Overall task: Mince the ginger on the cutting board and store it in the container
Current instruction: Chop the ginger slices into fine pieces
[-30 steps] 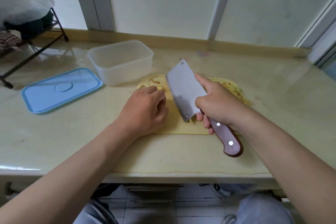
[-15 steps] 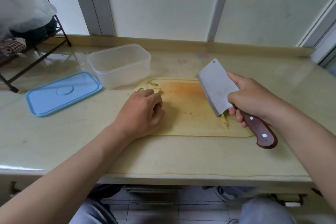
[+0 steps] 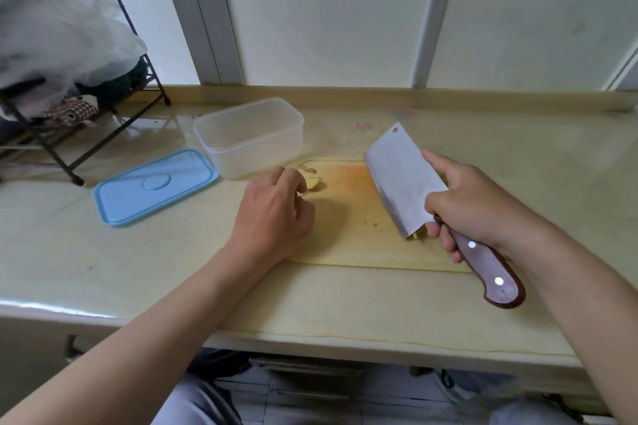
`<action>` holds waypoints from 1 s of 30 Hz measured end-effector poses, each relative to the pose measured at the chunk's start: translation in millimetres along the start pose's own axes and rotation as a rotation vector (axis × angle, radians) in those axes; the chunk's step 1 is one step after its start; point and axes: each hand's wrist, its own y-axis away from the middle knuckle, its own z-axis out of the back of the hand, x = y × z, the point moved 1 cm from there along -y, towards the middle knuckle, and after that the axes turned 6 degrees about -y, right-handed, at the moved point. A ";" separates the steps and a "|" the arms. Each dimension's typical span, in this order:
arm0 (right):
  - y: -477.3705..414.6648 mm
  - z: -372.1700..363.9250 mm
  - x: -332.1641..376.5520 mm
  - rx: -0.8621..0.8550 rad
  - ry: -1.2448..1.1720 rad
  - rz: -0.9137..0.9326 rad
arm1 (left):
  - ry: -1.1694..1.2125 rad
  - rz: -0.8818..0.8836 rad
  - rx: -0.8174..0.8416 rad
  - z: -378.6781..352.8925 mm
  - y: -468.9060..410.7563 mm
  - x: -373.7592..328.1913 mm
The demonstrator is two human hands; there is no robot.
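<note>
— Fingers first: our left hand (image 3: 276,214) is curled loosely, knuckles up, and we cannot tell whether the fingertips pinch anything. Our right hand (image 3: 473,203) is wrapped tight around the cleaver (image 3: 404,179) where blade meets handle.

— And the ginger?

— What shows of the ginger (image 3: 312,182) is a few pale slices at the upper left corner of the cutting board (image 3: 348,238), just past our left fingertips. A sliver also peeks out under the blade's lower corner, centre right of the frame.

— So which hand is nearer?

— Our left, clearly; it nearly touches the slices. The blade sits well apart, tilted, its long axis running from upper left to lower right.

— Then the coming move?

— We judge the cleaver must travel left across the bare middle of the board, which gives open room.

— Any edges to mind?

— The slices lie close to the board's far left edge, with the container (image 3: 250,136) just beyond and its blue lid (image 3: 155,186) further left.
</note>
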 end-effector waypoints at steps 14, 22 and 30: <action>-30.8 -22.2 27.1 0.155 0.155 0.059 | -0.011 0.158 0.181 -7.2 -11.1 8.6; -42.1 -23.0 22.8 0.161 0.150 0.085 | -0.100 0.128 0.243 -12.4 -23.2 14.6; -39.8 -24.9 18.6 0.120 0.147 0.130 | 0.078 0.171 0.151 -6.1 -38.6 16.2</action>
